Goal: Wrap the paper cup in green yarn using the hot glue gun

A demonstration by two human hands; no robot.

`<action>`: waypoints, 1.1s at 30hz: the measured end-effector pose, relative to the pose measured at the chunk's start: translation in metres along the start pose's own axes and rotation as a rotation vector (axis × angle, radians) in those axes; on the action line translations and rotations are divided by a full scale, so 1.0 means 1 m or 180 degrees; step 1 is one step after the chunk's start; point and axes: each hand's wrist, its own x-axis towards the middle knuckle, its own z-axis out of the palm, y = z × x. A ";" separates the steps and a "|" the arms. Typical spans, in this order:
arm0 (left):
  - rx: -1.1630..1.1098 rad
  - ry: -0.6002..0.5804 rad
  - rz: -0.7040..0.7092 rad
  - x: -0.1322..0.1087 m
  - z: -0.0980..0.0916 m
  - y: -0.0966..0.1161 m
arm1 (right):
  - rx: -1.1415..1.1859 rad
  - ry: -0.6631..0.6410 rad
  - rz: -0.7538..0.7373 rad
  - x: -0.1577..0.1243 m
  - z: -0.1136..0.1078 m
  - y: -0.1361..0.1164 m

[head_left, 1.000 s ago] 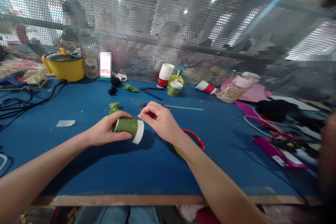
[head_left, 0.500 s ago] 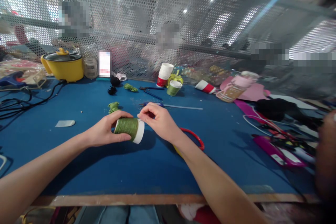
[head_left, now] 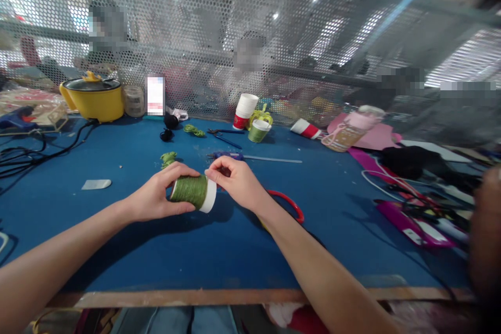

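Note:
My left hand [head_left: 166,193] is wrapped round a paper cup [head_left: 191,191] wound with green yarn, tilted on its side above the table. A white band of the cup shows at its right end. My right hand [head_left: 233,177] is closed in a pinch at the cup's upper right edge, where the yarn meets the white part. What sits between those fingertips is too small to make out. Just behind the left hand lies a small bundle of green yarn [head_left: 169,159]. A blue glue gun [head_left: 229,156] with a long glue stick lies behind the right hand.
Scissors with a red handle [head_left: 287,203] lie partly under my right forearm. Farther back are pliers [head_left: 225,137], a green-wrapped cup [head_left: 259,131], stacked cups [head_left: 246,110] and a yellow pot [head_left: 94,99]. A pink bottle [head_left: 352,128] and cables stand or lie at right.
Both hands keep nearly the same place at the cup. The cup has turned very slightly, and the view has shifted a little.

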 end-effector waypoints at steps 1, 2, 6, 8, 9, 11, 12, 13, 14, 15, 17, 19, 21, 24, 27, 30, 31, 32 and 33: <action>0.0018 0.0001 0.0029 0.000 0.000 -0.001 | 0.0157 -0.0027 0.0100 0.000 0.001 0.000; 0.0029 -0.0005 0.0053 0.000 0.000 -0.001 | 0.0314 -0.0045 0.0203 0.000 0.001 0.001; 0.0020 -0.0003 0.0087 0.000 0.001 -0.002 | 0.0742 0.0032 0.0501 0.000 0.004 0.002; -0.0006 0.0008 0.0088 0.000 0.001 -0.002 | 0.0814 0.0116 0.0543 -0.001 0.006 0.004; -0.0032 0.0014 0.0063 -0.001 0.002 -0.002 | 0.0823 0.0163 0.0539 -0.001 0.006 0.004; -0.0169 0.0039 -0.0093 -0.001 0.004 -0.001 | 0.0777 0.0270 0.0466 -0.002 0.008 0.005; -0.0289 0.0062 -0.0232 -0.001 0.005 -0.001 | 0.0720 0.0314 0.0403 -0.002 0.009 0.005; -0.0420 0.0085 -0.0399 -0.001 0.006 -0.002 | 0.0634 0.0350 0.0327 -0.002 0.010 0.005; -0.0549 0.0099 -0.0579 -0.001 0.007 -0.002 | 0.0517 0.0382 0.0239 -0.003 0.012 0.005; -0.0669 0.0102 -0.0754 -0.001 0.008 -0.003 | 0.0375 0.0411 0.0143 -0.004 0.014 0.005; -0.0852 0.0052 -0.1060 0.000 0.009 -0.004 | 0.0096 0.0455 -0.0047 -0.005 0.018 0.005; -0.0985 -0.0024 -0.1263 0.002 0.009 -0.004 | -0.0083 0.0459 -0.0184 -0.007 0.022 0.005; -0.1009 -0.0085 -0.1315 0.003 0.008 -0.003 | -0.0138 0.0427 -0.0228 -0.008 0.024 0.005; -0.0820 -0.0140 -0.1192 0.003 0.007 -0.002 | -0.0124 0.0376 -0.0164 -0.009 0.023 0.005; -0.0695 -0.0121 -0.1088 0.003 0.006 -0.001 | -0.0046 0.0334 -0.0124 -0.008 0.020 0.004; -0.0670 -0.0047 -0.1003 0.003 0.005 -0.001 | -0.0044 0.0365 -0.0182 -0.008 0.018 0.002; -0.0662 -0.0023 -0.0967 0.003 0.005 -0.001 | -0.0053 0.0378 -0.0202 -0.008 0.018 0.002; -0.0653 -0.0001 -0.0931 0.002 0.005 -0.001 | -0.0046 0.0387 -0.0215 -0.007 0.018 0.002; -0.0643 0.0010 -0.0899 0.002 0.005 -0.001 | -0.0016 0.0394 -0.0224 -0.007 0.018 0.002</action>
